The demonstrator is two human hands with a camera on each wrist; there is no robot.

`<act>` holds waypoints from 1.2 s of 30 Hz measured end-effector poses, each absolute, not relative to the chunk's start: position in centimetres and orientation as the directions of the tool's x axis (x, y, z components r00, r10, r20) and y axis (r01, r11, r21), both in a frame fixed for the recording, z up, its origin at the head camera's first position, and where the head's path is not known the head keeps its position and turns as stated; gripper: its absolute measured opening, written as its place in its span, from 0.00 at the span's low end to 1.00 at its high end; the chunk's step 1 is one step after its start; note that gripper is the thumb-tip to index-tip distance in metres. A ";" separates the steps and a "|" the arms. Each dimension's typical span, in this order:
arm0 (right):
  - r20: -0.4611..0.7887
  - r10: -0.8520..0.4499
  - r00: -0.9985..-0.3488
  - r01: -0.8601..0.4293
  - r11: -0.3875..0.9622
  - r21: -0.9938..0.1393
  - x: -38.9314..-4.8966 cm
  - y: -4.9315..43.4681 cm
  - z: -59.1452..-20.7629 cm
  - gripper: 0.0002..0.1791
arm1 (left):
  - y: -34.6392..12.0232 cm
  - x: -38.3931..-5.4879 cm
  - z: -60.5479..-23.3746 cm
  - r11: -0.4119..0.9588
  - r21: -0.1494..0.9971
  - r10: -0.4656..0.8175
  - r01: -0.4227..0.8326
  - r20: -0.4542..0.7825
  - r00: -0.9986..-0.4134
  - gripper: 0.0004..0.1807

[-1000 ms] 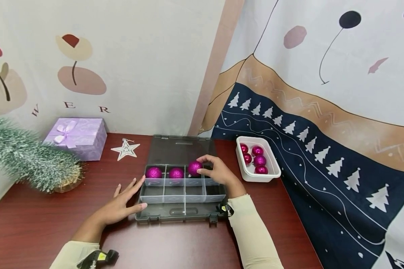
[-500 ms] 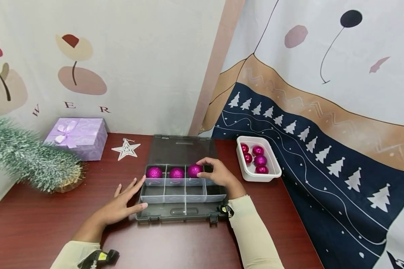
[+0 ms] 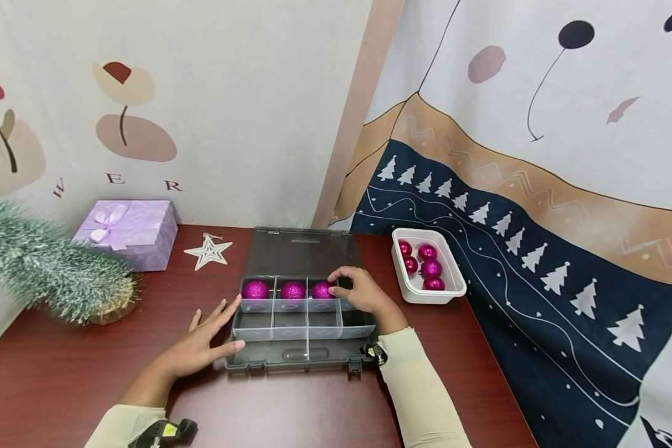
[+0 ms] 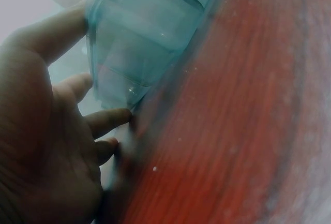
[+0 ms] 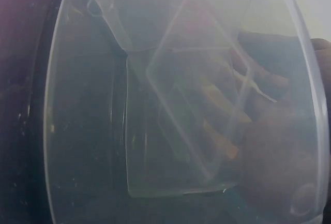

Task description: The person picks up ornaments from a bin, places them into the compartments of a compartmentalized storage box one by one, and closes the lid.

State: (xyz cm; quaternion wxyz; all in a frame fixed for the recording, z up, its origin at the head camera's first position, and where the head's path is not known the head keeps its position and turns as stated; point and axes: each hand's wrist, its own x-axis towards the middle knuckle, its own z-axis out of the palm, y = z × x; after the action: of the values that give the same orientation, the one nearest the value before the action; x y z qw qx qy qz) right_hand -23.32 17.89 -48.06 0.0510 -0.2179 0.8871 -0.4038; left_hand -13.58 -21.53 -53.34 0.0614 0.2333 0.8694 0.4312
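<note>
Only the head view's centre showed the glitter bauble (image 3: pixel 320 290) the right hand (image 3: pixel 364 291) apparently pinched. The outspread left hand (image 3: pixel 201 342) touched the organizer (image 3: pixel 277 347).

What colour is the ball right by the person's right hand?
That ball is a sparkly magenta; the head view shows it best.

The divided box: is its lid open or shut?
Open: the lid lies back on the far side of the box, leaving the compartments uncovered.

I'm watching the left hand (image 4: pixel 46 125) occupying the frame's left, its fingers (image 4: pixel 108 121) touching a translucent box (image 4: pixel 145 32) at upper centre; reddish desk (image 4: pixel 232 125) is filling the right.
</note>
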 end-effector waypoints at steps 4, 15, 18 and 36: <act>0.082 -0.418 -0.905 -0.339 0.588 -0.735 -23.3 17.9 -48.1 0.11 | -21.5 -13.5 -53.4 0.518 0.781 0.457 0.351 0.094 -0.884 0.52; 0.093 -0.417 -0.904 -0.335 0.556 -0.761 -23.3 18.3 -47.4 0.14 | -21.6 -13.5 -53.4 0.521 0.781 0.455 0.344 0.087 -0.886 0.52; 0.089 -0.416 -0.905 -0.330 0.553 -0.766 -23.2 18.4 -46.9 0.16 | -21.6 -13.5 -53.4 0.523 0.780 0.456 0.344 0.085 -0.886 0.53; 0.203 -0.381 -0.902 -0.388 0.508 -0.769 -23.7 20.4 -42.8 0.16 | -21.6 -13.6 -53.6 0.524 0.774 0.457 0.355 0.097 -0.884 0.52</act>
State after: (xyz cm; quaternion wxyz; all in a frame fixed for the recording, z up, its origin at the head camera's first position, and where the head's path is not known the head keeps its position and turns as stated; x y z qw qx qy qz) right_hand -23.69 20.37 -42.80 -0.0039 -0.2214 0.8682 -0.4440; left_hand -13.64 -21.59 -53.58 0.0593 0.2330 0.8708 0.4288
